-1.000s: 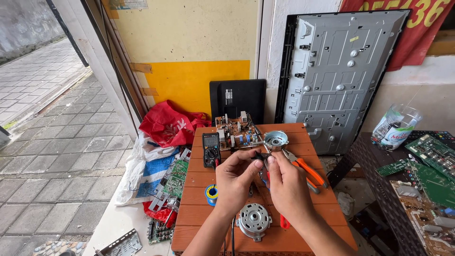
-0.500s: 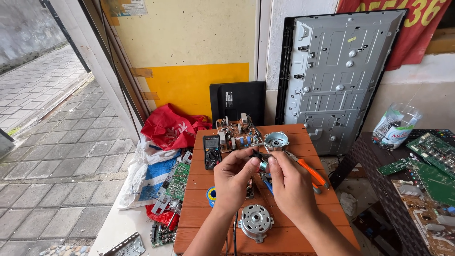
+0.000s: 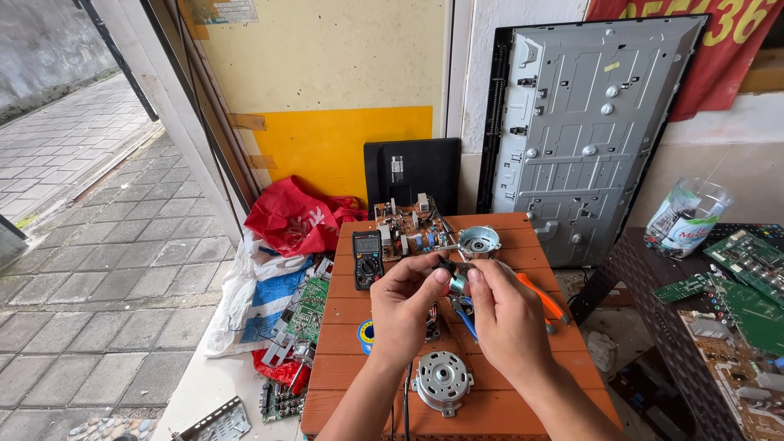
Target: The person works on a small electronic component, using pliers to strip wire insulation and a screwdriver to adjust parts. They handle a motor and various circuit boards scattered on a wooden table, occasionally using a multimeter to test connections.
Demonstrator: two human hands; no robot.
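My left hand (image 3: 412,306) and my right hand (image 3: 508,314) meet over the middle of an orange-brown slatted table (image 3: 343,371), both pinching a small silver and black cylindrical part (image 3: 454,280) between thumbs and fingertips. Below the hands a round silver motor (image 3: 442,381) lies flat on the table. Behind them sit a round metal housing (image 3: 478,242), a brown circuit board (image 3: 408,227) and a black multimeter (image 3: 367,258). Pliers with blue handles (image 3: 465,316) and orange handles (image 3: 541,296) lie under my right hand.
A roll of blue and yellow tape (image 3: 367,333) lies at the table's left. A grey panel back (image 3: 590,131) and black casing (image 3: 412,170) lean on the wall. Red and white bags (image 3: 286,224), green boards (image 3: 304,309) lie left; a wicker table (image 3: 661,294) with boards stands right.
Both hands have stayed together on the small part, shifting it slightly; the view has tilted a little. Nothing on the table has moved.
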